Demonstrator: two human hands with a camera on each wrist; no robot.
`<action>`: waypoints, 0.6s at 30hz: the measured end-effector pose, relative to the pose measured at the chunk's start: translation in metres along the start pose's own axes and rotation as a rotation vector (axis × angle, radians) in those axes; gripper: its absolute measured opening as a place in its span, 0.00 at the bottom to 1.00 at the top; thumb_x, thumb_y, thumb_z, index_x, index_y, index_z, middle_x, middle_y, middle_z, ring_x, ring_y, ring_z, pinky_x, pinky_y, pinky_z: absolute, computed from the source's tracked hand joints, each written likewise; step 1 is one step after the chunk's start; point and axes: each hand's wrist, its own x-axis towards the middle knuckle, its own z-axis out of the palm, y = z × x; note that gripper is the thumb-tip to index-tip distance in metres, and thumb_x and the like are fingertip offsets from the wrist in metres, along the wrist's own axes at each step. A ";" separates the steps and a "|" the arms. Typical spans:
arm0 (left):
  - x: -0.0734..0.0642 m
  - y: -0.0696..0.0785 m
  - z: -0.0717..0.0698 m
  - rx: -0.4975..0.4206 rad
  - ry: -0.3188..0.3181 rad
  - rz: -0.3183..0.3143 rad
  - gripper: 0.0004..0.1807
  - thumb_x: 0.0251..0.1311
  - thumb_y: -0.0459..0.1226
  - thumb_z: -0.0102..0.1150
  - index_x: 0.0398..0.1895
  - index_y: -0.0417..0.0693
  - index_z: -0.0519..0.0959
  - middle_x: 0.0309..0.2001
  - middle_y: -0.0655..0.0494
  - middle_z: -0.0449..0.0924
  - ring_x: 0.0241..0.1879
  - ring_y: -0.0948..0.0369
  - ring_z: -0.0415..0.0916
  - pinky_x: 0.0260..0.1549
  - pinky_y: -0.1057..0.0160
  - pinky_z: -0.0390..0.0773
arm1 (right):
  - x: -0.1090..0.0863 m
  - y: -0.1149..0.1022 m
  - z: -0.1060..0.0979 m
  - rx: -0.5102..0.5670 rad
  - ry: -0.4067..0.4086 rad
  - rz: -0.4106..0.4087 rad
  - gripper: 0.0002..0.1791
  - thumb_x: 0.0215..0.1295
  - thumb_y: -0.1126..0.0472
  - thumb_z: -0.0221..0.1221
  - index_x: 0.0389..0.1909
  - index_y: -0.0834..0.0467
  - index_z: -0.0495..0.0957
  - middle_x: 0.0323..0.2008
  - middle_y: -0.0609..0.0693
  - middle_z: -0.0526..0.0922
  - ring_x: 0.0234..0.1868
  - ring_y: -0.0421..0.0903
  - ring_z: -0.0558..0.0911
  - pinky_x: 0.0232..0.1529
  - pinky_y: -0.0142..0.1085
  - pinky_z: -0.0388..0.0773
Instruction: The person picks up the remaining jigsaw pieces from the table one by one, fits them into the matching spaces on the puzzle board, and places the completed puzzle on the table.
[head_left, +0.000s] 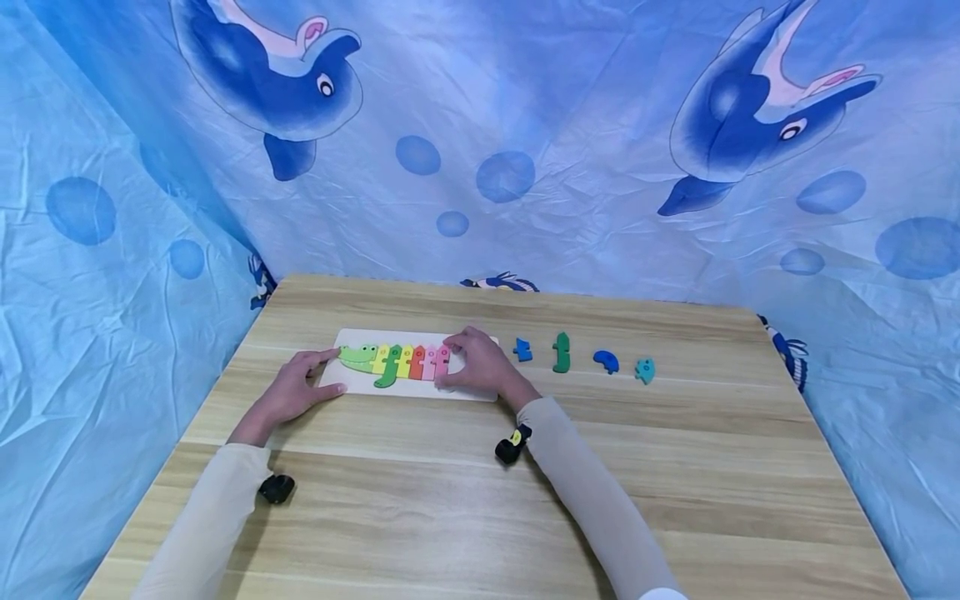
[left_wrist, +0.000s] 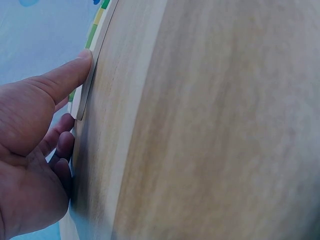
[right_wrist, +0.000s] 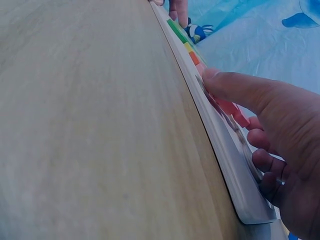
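Observation:
A white puzzle board lies near the table's far side, with a light green crocodile head and a row of yellow, green, orange and pink pieces in it. At the board's left end, my left hand holds it, the thumb against its near edge. My right hand pinches a deep pink puzzle piece between thumb and fingers at the row's right end. In the right wrist view this pink piece sits tilted over the board, and fingers behind it are partly hidden.
Right of the board lie a blue piece, a long dark green piece, a curved dark blue piece and a teal piece. A blue dolphin-print cloth hangs behind the wooden table.

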 end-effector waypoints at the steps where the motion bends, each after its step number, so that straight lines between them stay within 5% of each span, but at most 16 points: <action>1: 0.000 0.000 0.000 0.000 0.000 0.001 0.43 0.65 0.47 0.69 0.77 0.41 0.62 0.72 0.28 0.56 0.69 0.31 0.57 0.66 0.30 0.59 | 0.000 0.000 0.000 -0.006 -0.003 -0.001 0.44 0.51 0.38 0.76 0.66 0.55 0.78 0.51 0.48 0.77 0.49 0.43 0.75 0.56 0.39 0.77; 13: -0.001 0.002 -0.001 0.002 -0.002 0.003 0.43 0.65 0.47 0.69 0.77 0.40 0.63 0.72 0.28 0.58 0.69 0.31 0.58 0.66 0.31 0.60 | 0.003 0.000 0.002 -0.063 -0.027 0.018 0.44 0.52 0.35 0.74 0.68 0.52 0.77 0.46 0.47 0.75 0.44 0.43 0.71 0.45 0.36 0.73; 18: -0.001 0.001 -0.001 0.000 -0.006 0.002 0.43 0.64 0.47 0.69 0.77 0.40 0.63 0.72 0.28 0.58 0.69 0.32 0.58 0.66 0.31 0.60 | 0.003 0.000 0.003 -0.071 -0.040 0.018 0.46 0.51 0.34 0.74 0.69 0.52 0.76 0.49 0.48 0.76 0.47 0.44 0.71 0.48 0.37 0.74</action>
